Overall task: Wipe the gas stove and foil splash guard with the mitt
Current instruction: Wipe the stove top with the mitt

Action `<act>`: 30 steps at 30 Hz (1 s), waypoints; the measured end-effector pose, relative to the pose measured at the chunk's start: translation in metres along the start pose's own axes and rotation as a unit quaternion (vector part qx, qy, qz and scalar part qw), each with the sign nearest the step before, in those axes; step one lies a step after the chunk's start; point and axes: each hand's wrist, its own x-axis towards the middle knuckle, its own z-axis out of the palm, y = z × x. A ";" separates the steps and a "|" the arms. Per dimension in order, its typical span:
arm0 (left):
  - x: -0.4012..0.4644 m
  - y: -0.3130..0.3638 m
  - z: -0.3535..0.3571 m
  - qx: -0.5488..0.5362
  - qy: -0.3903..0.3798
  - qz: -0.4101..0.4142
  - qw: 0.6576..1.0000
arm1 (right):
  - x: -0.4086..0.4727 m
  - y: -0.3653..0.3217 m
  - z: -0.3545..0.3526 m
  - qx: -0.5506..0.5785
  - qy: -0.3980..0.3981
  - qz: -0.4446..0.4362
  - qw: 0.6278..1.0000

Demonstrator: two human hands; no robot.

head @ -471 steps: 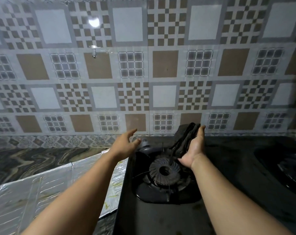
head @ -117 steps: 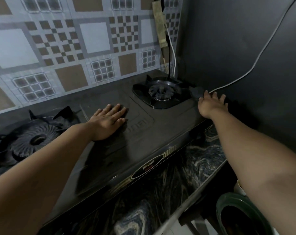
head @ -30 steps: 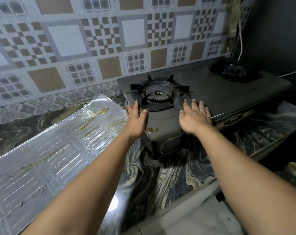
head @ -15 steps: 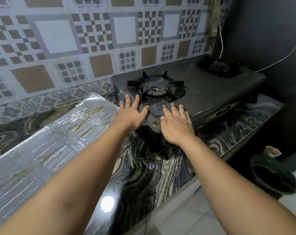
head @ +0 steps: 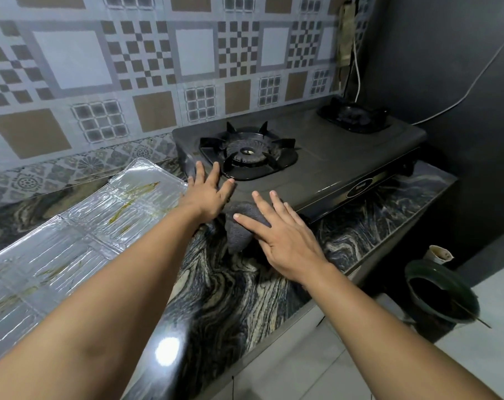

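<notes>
A black two-burner gas stove (head: 337, 166) stands on the marble counter against the tiled wall. My left hand (head: 207, 192) lies flat, fingers spread, on the stove's front left corner beside the near burner grate (head: 246, 153). My right hand (head: 279, 229) presses flat on a dark grey mitt (head: 239, 226) that hangs over the stove's front left edge down onto the counter. The silver foil splash guard (head: 80, 226) lies flat on the counter to the left, streaked with yellowish grease.
The counter (head: 239, 298) has a dark marbled top with its front edge near me. A dark wall and a white cable (head: 476, 76) close the right side. On the floor at the right sit a dark green bucket (head: 441, 295) and a small cup (head: 440, 254).
Over the last second my right hand has slid with the mitt from the stove top down over its front left edge toward the counter. My left hand has stayed on the stove's left corner.
</notes>
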 end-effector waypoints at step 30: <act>-0.018 0.032 0.002 0.071 0.074 -0.092 0.991 | -0.007 0.222 -0.006 0.021 0.020 0.186 0.982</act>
